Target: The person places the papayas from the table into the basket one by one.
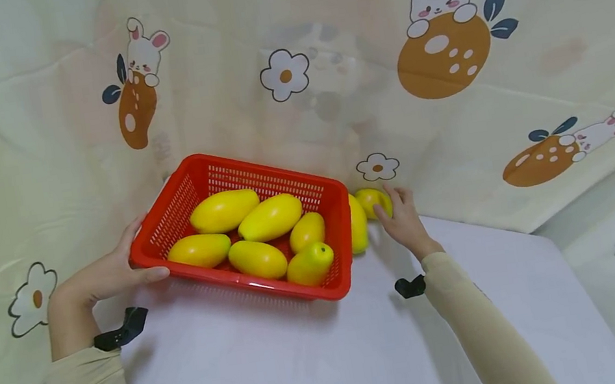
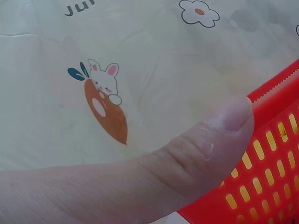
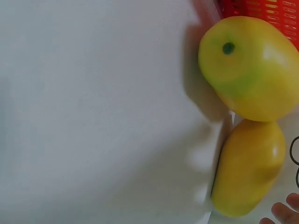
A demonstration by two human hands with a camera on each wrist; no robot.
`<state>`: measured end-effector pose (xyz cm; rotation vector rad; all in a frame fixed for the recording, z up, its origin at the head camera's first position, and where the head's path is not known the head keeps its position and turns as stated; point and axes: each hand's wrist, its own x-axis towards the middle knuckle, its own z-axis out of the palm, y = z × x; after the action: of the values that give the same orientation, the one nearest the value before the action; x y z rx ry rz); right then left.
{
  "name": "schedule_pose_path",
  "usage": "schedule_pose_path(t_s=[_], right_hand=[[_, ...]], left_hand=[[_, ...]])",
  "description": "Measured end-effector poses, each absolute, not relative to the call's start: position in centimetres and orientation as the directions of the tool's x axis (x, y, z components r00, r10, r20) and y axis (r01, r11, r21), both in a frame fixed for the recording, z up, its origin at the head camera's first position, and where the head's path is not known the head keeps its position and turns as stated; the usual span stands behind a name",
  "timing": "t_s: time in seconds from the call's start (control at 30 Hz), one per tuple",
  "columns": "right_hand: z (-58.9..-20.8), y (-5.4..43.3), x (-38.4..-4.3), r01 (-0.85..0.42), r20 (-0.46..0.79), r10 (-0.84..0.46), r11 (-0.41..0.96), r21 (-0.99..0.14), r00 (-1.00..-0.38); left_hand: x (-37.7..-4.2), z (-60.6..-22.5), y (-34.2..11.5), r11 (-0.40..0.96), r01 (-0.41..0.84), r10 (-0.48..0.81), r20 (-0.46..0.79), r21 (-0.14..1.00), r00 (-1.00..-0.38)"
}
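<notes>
A red plastic basket (image 1: 290, 281) with slotted walls holds several yellow mangoes (image 1: 270, 218). My left hand (image 1: 112, 272) grips its left corner; the thumb (image 2: 224, 121) lies on the rim, and the other fingers are mostly hidden behind the wall. Outside the basket's right end stands a mango (image 3: 252, 65) with a greenish tip and a dark stem spot. Touching it is another yellow mango (image 3: 247, 168). My right hand (image 1: 405, 221) is beside this second mango, its fingers spread. In the right wrist view the fingertips (image 3: 282, 212) show a small gap from its skin.
A white table surface (image 1: 285, 366) lies under the basket. Behind it hangs a cream sheet (image 1: 225, 111) printed with rabbits, carrots and flowers, its lower edge close to the mangoes on the right. Black straps (image 1: 121, 329) are on both wrists.
</notes>
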<state>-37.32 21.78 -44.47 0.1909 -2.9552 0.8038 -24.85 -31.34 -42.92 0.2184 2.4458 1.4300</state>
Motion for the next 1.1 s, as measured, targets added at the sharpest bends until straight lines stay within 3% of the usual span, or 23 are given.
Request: schedule_pose_path(t_s=[0.33,1.1], right_hand=[[-45.3,21.2,-38.0,-0.118,0.054,-0.106,0.836,-0.535,-0.993],[-46.2,21.7,-39.7,-0.147,0.035,-0.145,0.908,-0.393,-0.989]], left_hand=[[-24.7,-42.9,-31.1,0.466,-0.041,0.28,-0.192,0.884,-0.941],[-25.0,-43.1,-31.7,0.46,-0.01,0.28,-0.156,0.888,-0.947]])
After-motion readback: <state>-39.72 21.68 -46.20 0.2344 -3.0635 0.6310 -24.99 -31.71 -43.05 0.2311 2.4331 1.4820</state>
